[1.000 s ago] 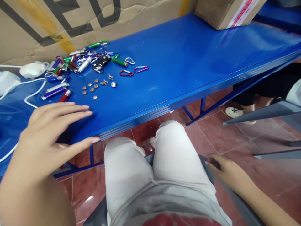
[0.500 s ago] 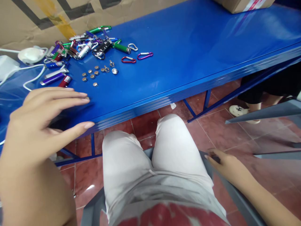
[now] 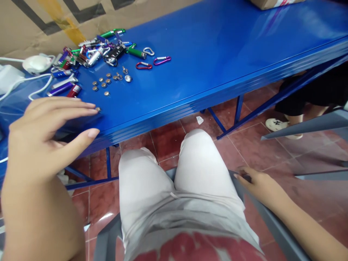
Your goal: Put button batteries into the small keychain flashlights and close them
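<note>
My left hand [image 3: 51, 127] reaches over the table's front edge, its fingers stretched out and the thumb apart. At its fingertips lies a small round metal cap [image 3: 98, 109]; whether they touch is hard to tell. Behind it, several similar metal caps [image 3: 103, 85] and an upturned silver one [image 3: 128, 78] are scattered on the blue tabletop. A dark red tube [image 3: 74, 91] and a purple tube [image 3: 61, 88] lie just beyond my knuckles. Low on the right, my right hand [image 3: 252, 181] is curled over the grey chair armrest [image 3: 268, 217].
A heap of small coloured flashlights with clips [image 3: 95, 56] lies against a cardboard box [image 3: 152, 12]. Red and purple carabiners [image 3: 162, 60] are nearby. A white cable and plug [image 3: 11, 78] sit at left. Another person's leg and shoe [image 3: 277, 124] show at right.
The view has shifted slightly. My left hand has edged left and its thumb has come up a little nearer the fingers, showing more of the cap. My right hand stays on the armrest.
</note>
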A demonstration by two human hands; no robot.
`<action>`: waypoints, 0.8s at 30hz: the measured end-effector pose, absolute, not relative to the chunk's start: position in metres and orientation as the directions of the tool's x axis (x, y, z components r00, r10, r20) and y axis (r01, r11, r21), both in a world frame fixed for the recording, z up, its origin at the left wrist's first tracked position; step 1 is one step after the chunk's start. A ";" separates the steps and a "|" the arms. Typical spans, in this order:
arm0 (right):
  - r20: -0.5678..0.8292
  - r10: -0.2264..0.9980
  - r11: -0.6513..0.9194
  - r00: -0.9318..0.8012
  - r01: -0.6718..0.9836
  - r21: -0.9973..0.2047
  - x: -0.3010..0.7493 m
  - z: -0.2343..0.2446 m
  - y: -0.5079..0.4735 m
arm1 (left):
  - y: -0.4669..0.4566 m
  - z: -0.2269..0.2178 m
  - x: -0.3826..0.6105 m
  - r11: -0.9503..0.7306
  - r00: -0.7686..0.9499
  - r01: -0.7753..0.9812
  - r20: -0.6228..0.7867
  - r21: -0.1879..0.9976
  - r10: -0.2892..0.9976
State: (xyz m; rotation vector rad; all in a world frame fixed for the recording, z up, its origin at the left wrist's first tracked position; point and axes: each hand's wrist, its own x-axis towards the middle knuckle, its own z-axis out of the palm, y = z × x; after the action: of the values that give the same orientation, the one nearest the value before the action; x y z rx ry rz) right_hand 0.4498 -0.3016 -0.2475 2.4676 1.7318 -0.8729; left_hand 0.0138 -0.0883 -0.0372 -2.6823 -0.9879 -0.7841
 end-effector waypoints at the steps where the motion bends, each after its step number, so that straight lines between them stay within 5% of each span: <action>1: -0.445 0.864 -0.396 0.237 0.865 -0.309 0.450 -0.248 -0.302 | -0.092 -0.036 0.018 -0.748 0.628 0.663 0.529 0.021 0.571; 24: -0.512 0.825 -0.434 0.238 0.848 -0.306 0.444 -0.240 -0.294 | -0.113 -0.035 0.024 -0.754 0.608 0.655 0.564 0.041 0.559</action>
State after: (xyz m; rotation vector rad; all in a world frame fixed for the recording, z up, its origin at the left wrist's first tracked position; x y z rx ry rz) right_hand 0.4443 -0.2941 -0.2401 2.4435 1.6521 -0.9737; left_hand 0.0235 -0.1130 -0.0355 -2.6613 -1.0141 -0.8458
